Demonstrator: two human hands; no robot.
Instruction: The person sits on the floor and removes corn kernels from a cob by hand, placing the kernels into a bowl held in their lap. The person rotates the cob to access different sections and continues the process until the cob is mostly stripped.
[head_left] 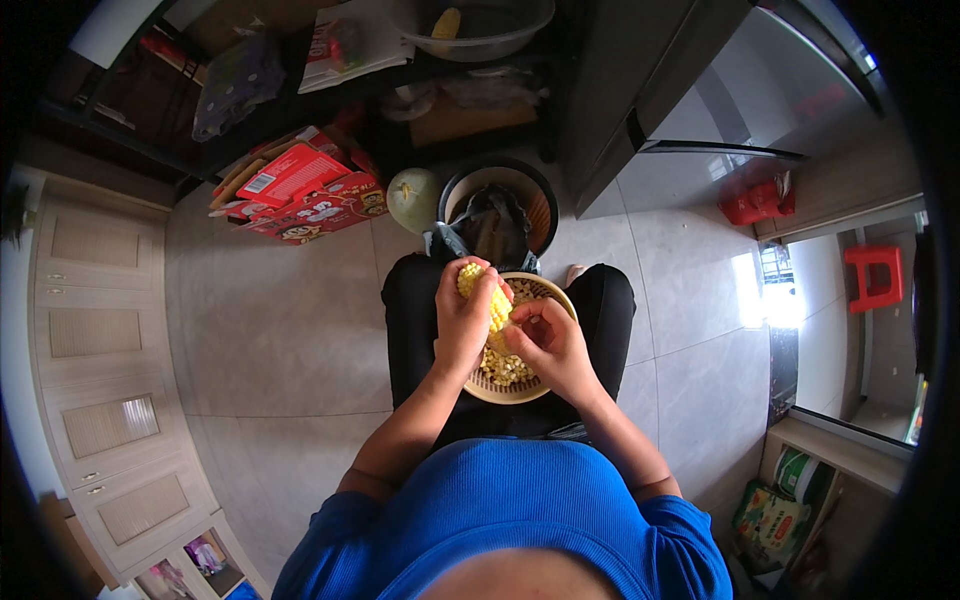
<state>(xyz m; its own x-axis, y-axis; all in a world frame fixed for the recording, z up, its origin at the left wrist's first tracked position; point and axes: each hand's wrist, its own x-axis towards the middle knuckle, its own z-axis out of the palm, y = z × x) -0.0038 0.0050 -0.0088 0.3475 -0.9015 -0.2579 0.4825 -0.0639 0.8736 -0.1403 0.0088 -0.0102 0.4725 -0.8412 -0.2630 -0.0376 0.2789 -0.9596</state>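
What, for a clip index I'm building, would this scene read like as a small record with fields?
Left hand: gripping a yellow corn cob
Right hand: fingertips at the side of the cob
Below the hands: round basket between the knees
Basket contents: loose kernels
Beyond basket: black-rimmed bin with a dark bag
Left of bin: pale green round melon or gourd, then red cartons
Far right: red stool
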